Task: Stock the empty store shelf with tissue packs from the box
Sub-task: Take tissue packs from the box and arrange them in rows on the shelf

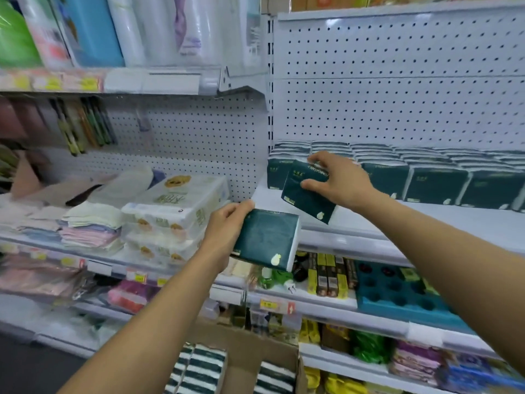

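Note:
My left hand grips a dark green tissue pack in front of the shelf's edge, below the shelf level. My right hand holds a second dark green tissue pack, tilted, just above the white shelf near its left end. A row of matching green packs stands along the back of that shelf, several deep. The cardboard box sits below, open, with several striped pack ends showing inside.
A white pegboard back panel rises behind the shelf. To the left, another shelf bay holds white tissue bundles and folded cloths. Lower shelves carry small goods and a teal tray.

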`<state>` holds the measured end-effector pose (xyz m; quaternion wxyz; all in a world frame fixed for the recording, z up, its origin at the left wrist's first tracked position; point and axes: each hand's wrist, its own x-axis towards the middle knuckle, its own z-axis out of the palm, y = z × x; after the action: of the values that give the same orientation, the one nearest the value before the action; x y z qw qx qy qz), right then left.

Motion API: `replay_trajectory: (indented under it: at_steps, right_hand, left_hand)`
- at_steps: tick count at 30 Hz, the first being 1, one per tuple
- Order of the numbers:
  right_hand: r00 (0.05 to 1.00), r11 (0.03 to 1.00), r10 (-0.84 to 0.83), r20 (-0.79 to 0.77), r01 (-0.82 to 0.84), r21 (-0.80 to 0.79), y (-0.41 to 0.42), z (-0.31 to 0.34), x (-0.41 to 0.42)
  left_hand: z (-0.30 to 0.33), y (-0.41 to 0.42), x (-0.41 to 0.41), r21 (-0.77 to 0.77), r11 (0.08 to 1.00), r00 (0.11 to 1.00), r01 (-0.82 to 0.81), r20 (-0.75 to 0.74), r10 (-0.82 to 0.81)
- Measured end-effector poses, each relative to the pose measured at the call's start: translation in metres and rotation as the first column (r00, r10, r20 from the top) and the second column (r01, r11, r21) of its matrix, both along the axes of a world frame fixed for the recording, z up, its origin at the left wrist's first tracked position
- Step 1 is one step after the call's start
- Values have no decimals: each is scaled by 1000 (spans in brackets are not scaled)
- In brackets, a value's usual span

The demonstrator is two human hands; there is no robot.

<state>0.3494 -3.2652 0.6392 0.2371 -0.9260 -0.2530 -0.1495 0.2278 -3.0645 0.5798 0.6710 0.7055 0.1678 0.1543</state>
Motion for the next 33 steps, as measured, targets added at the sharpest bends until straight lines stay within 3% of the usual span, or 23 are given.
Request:
replay_trajectory:
  at_steps: [2, 6, 10, 19, 26, 33]
  right_hand:
    - [999, 997, 11, -38, -13, -70, 11, -1, 13]
    - [992, 993, 93, -88, -98, -65, 28, -12, 26]
    - [995, 966, 24, 102, 3, -257, 39, -30, 36]
    - [901, 959, 61, 429, 67, -277, 60, -65, 60]
    - [855, 963, 102, 509, 44, -266, 71, -72, 99]
    - [834, 951, 110, 540, 69, -300, 69, -75, 117]
  left_hand:
    - [6, 6, 10, 13, 1000, 1000, 17, 7, -17]
    - [10, 33, 24, -9, 999, 998, 53, -22, -54]
    - [4, 57, 41, 83, 994, 997, 73, 25, -75]
    - [0, 68, 79, 28, 992, 985, 123, 118, -126]
    - [0, 75, 95, -80, 994, 991, 80, 110, -71]
    - [-2, 74, 101, -87, 994, 988, 60, 146, -47]
